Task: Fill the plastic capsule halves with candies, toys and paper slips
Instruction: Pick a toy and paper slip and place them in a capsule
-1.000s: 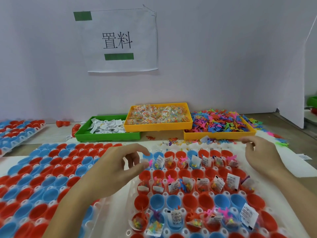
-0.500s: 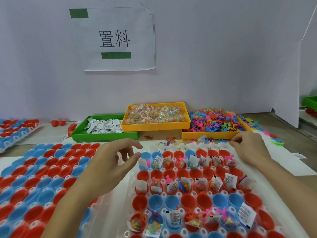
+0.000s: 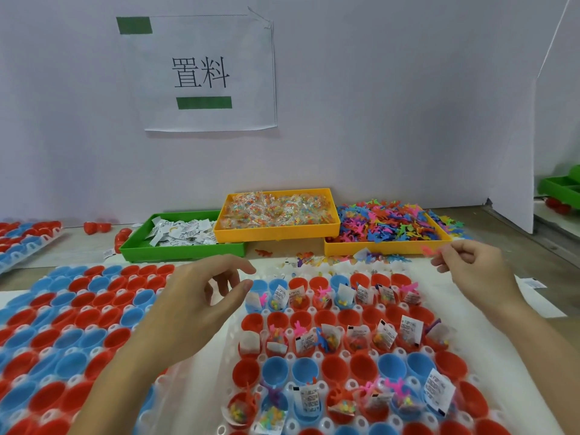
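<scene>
We see a pale desk (image 3: 78, 246) against a white wall (image 3: 376, 105) bearing a taped paper sign (image 3: 201, 73). The red and blue plastic capsule halves (image 3: 339, 346) sit in a white holder tray (image 3: 213, 365) at centre, partly filled. Our left hand (image 3: 201, 306) hovers just beside them, fingers apart. Our right hand (image 3: 474, 271) pinches a small pink plastic toy (image 3: 427, 251) near the heaped yellow plastic tray (image 3: 389, 248).
</scene>
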